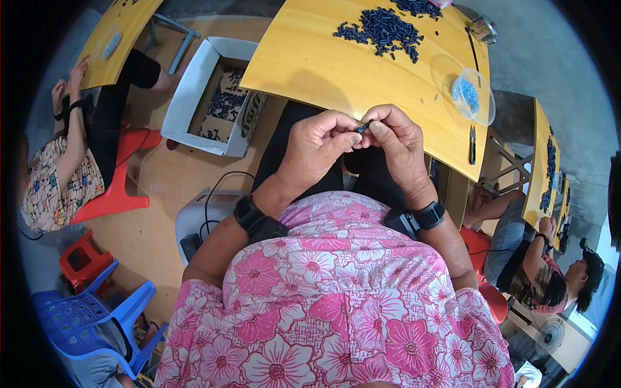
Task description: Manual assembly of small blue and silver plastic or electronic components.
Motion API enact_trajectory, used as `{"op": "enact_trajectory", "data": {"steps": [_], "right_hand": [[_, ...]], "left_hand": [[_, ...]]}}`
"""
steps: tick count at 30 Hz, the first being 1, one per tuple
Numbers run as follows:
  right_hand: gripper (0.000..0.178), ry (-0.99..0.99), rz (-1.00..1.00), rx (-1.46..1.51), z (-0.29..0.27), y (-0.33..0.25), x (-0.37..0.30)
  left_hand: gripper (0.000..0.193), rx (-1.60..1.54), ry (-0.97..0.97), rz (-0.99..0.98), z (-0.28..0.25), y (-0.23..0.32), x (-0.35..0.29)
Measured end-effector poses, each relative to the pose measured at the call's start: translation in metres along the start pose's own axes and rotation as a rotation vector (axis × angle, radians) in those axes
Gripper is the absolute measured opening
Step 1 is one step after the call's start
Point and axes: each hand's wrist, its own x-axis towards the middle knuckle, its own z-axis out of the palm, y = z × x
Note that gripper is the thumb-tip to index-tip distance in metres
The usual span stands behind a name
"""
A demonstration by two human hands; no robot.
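My left hand (318,143) and my right hand (396,137) meet just off the near edge of the yellow table (310,61). Thumb and fingers of both are pinched on a small black piece (363,128) with a touch of blue on it; its exact kind is too small to make out. Farther back on the tabletop lies a heap of small black tubular pieces (383,31). A clear round tub (486,111) at the right edge holds small light-blue pieces (467,96). Close to it lies a slim black-handled tool (473,147), possibly snips.
Left of the table, an open cardboard box (183,113) on the floor holds more black pieces. A metal cup (482,29) and a thin black stick (473,48) sit at the far right. People work at side tables; red stools (116,187) and a blue chair (81,317) stand around.
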Motion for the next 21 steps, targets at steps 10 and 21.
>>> {"op": "enact_trajectory", "data": {"steps": [10,21], "right_hand": [[0.009,0.009,-0.076,-0.143,-0.0002,0.0032,0.0024],[0.009,0.032,-0.203,-0.570,0.0010,-0.0015,0.0053]], "left_hand": [[0.012,0.041,-0.010,-0.051,-0.0027,-0.0006,-0.0005],[0.011,0.205,0.005,-0.064,-0.0053,-0.0040,0.0000]]}}
